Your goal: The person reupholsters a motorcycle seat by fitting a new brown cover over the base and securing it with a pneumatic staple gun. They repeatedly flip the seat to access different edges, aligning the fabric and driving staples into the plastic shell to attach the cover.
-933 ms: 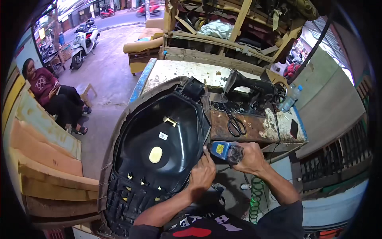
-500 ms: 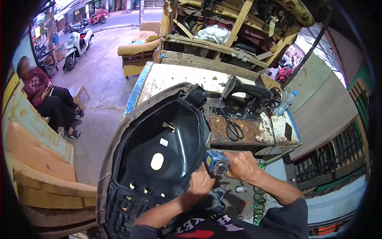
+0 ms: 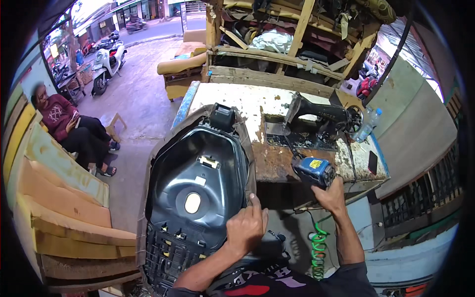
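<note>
So the black seat base (image 3: 168, 203) is lying inner side up, left of both hands, with its far end overlapping the left part of the surface (image 3: 225, 94). Its long axis runs near to far, far end leaning a bit right. The left hand (image 3: 246, 230) is way nearer: it's right at the seat's right rim (image 3: 251, 178), one finger stretched along it, the others curled. Can't tell if those fingers are pinching the edge or just resting there. Right hand's fingers (image 3: 331, 195) are clamped around the blue tool (image 3: 315, 167), which is well apart from the seat, over the surface's near edge and nearer than the sewing machine (image 3: 321, 116).

Compared with half a second ago: the tool was up at the rim beside the left hand, now it's off to the right and farther out. The seat's axis also looks straighter, though the camera's shifted too. Left hand's still at the rim.
</note>
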The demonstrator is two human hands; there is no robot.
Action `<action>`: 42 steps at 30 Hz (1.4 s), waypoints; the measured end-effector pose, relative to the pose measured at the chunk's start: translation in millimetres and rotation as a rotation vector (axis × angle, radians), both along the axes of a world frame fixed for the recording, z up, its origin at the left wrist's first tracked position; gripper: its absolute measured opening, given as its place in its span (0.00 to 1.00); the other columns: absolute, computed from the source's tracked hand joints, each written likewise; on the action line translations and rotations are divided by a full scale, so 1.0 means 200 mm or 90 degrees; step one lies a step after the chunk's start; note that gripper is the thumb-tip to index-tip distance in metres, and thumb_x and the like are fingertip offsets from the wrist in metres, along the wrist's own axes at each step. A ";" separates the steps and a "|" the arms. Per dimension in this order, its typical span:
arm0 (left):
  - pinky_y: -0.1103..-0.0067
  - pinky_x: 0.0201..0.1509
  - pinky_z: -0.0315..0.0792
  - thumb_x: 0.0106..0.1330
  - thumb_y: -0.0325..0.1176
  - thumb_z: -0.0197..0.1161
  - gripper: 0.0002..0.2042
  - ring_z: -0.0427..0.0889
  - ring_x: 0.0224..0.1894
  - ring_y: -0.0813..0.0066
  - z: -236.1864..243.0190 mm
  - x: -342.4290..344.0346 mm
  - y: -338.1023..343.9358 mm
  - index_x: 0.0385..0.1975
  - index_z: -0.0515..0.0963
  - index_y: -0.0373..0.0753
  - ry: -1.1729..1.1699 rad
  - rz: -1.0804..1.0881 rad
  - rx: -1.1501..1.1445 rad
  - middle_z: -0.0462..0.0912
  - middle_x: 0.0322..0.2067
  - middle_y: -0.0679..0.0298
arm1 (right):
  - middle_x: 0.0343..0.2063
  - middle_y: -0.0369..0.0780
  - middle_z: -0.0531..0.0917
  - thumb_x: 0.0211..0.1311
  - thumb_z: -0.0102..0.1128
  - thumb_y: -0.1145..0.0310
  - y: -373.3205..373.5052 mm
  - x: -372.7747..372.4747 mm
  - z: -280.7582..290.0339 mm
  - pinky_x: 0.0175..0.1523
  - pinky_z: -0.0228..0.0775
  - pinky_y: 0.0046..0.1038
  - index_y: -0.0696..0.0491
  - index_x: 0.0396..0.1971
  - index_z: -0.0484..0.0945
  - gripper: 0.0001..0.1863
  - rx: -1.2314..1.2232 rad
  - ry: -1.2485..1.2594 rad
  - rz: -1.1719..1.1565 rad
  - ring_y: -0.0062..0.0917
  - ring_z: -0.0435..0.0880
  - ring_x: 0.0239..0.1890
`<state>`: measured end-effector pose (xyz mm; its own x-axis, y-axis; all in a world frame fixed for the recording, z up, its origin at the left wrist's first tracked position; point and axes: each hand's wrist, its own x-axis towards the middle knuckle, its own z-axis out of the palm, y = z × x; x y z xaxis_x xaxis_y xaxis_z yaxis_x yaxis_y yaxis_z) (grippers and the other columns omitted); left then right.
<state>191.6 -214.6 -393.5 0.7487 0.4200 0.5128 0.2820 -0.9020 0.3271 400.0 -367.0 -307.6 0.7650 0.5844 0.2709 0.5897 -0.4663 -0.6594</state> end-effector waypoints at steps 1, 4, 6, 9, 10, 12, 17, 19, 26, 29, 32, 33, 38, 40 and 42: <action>0.72 0.20 0.72 0.69 0.40 0.65 0.22 0.82 0.25 0.67 0.05 0.00 0.03 0.53 0.81 0.26 -0.016 0.011 0.005 0.77 0.23 0.61 | 0.21 0.50 0.86 0.50 0.71 0.69 0.02 0.01 0.00 0.35 0.77 0.36 0.63 0.30 0.85 0.12 0.010 -0.046 0.000 0.32 0.90 0.26; 0.67 0.37 0.72 0.60 0.34 0.72 0.09 0.75 0.30 0.61 0.17 0.08 0.23 0.29 0.82 0.36 -0.235 -0.004 0.061 0.73 0.24 0.60 | 0.22 0.52 0.86 0.50 0.71 0.68 0.06 0.11 -0.08 0.37 0.78 0.38 0.63 0.30 0.85 0.13 -0.009 -0.054 0.039 0.42 0.90 0.28; 0.65 0.45 0.70 0.59 0.32 0.74 0.11 0.72 0.39 0.55 0.17 0.14 0.34 0.30 0.78 0.33 -0.341 -0.017 -0.133 0.71 0.31 0.54 | 0.25 0.55 0.87 0.47 0.73 0.67 0.16 0.09 -0.04 0.39 0.80 0.41 0.62 0.31 0.86 0.14 -0.008 -0.055 0.057 0.47 0.90 0.32; 0.63 0.45 0.69 0.60 0.36 0.74 0.16 0.72 0.41 0.53 0.29 0.24 0.41 0.32 0.77 0.29 -0.343 0.055 -0.340 0.70 0.38 0.50 | 0.27 0.55 0.87 0.45 0.74 0.67 0.24 0.18 -0.05 0.40 0.81 0.41 0.63 0.32 0.86 0.16 -0.003 -0.076 0.066 0.47 0.90 0.33; 0.62 0.46 0.68 0.60 0.37 0.75 0.17 0.71 0.42 0.53 0.29 0.28 0.43 0.32 0.78 0.28 -0.321 0.061 -0.284 0.69 0.38 0.50 | 0.27 0.55 0.87 0.45 0.74 0.67 0.26 0.22 -0.03 0.41 0.81 0.41 0.63 0.33 0.86 0.17 -0.028 -0.068 0.082 0.48 0.90 0.33; 0.62 0.48 0.67 0.60 0.39 0.75 0.19 0.70 0.45 0.53 0.23 0.37 0.50 0.32 0.79 0.27 -0.278 0.077 -0.178 0.69 0.39 0.50 | 0.25 0.54 0.86 0.44 0.74 0.67 0.37 0.14 0.16 0.39 0.80 0.40 0.63 0.32 0.86 0.16 -0.028 -0.131 0.125 0.48 0.90 0.31; 0.62 0.54 0.65 0.58 0.39 0.77 0.18 0.68 0.49 0.54 0.15 0.49 0.52 0.27 0.81 0.28 -0.325 0.105 -0.309 0.69 0.40 0.51 | 0.23 0.52 0.85 0.42 0.72 0.67 0.50 0.34 0.30 0.34 0.79 0.38 0.60 0.31 0.86 0.14 -0.107 -0.232 0.349 0.43 0.88 0.26; 0.62 0.54 0.66 0.58 0.37 0.76 0.16 0.70 0.49 0.54 0.11 0.54 0.48 0.26 0.81 0.28 -0.344 0.118 -0.334 0.71 0.41 0.51 | 0.22 0.50 0.84 0.42 0.72 0.67 0.57 0.37 0.38 0.33 0.79 0.37 0.58 0.32 0.87 0.15 -0.156 -0.251 0.401 0.42 0.86 0.24; 0.61 0.52 0.65 0.56 0.31 0.71 0.12 0.69 0.45 0.54 0.05 0.65 0.42 0.18 0.78 0.31 -0.340 0.150 -0.398 0.71 0.37 0.53 | 0.24 0.49 0.85 0.40 0.73 0.63 0.68 0.47 0.38 0.34 0.79 0.40 0.53 0.43 0.87 0.24 -0.208 -0.308 0.479 0.47 0.85 0.26; 0.61 0.52 0.64 0.56 0.31 0.71 0.13 0.69 0.45 0.55 0.02 0.68 0.40 0.17 0.77 0.31 -0.339 0.154 -0.394 0.71 0.36 0.54 | 0.25 0.48 0.86 0.39 0.72 0.62 0.67 0.48 0.36 0.35 0.80 0.41 0.50 0.44 0.87 0.25 -0.256 -0.350 0.480 0.47 0.86 0.28; 0.62 0.50 0.65 0.53 0.26 0.69 0.08 0.70 0.44 0.54 0.00 0.69 0.39 0.18 0.79 0.31 -0.353 0.163 -0.360 0.72 0.35 0.54 | 0.27 0.47 0.87 0.38 0.71 0.63 0.69 0.43 0.36 0.36 0.81 0.43 0.50 0.42 0.87 0.24 -0.306 -0.398 0.443 0.48 0.87 0.29; 0.62 0.50 0.66 0.52 0.25 0.69 0.06 0.71 0.44 0.54 -0.01 0.69 0.40 0.18 0.79 0.30 -0.359 0.170 -0.346 0.72 0.35 0.54 | 0.26 0.48 0.87 0.38 0.71 0.63 0.71 0.40 0.37 0.36 0.81 0.43 0.51 0.42 0.86 0.24 -0.334 -0.405 0.431 0.48 0.87 0.29; 0.61 0.48 0.66 0.52 0.22 0.67 0.02 0.72 0.43 0.52 -0.03 0.67 0.39 0.22 0.81 0.30 -0.346 0.118 -0.287 0.73 0.35 0.52 | 0.25 0.52 0.86 0.38 0.72 0.62 0.72 0.26 0.40 0.35 0.81 0.45 0.53 0.46 0.86 0.27 -0.463 -0.409 0.332 0.49 0.87 0.28; 0.61 0.48 0.67 0.52 0.22 0.67 0.03 0.72 0.44 0.52 -0.04 0.66 0.40 0.23 0.81 0.30 -0.349 0.110 -0.258 0.73 0.36 0.51 | 0.26 0.53 0.86 0.38 0.71 0.64 0.72 0.28 0.39 0.36 0.80 0.45 0.55 0.46 0.87 0.28 -0.452 -0.372 0.338 0.50 0.86 0.29; 0.60 0.49 0.67 0.54 0.24 0.68 0.05 0.72 0.44 0.51 -0.05 0.64 0.40 0.24 0.81 0.29 -0.358 0.105 -0.228 0.73 0.37 0.49 | 0.23 0.53 0.84 0.39 0.68 0.64 0.68 0.34 0.33 0.35 0.81 0.46 0.55 0.43 0.86 0.25 -0.377 -0.340 0.395 0.50 0.86 0.27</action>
<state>320.0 -133.6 -402.9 0.3212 0.7221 0.6128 0.1069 -0.6705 0.7341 468.9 -231.1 -241.2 0.1438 0.9893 0.0260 0.9896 -0.1439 0.0001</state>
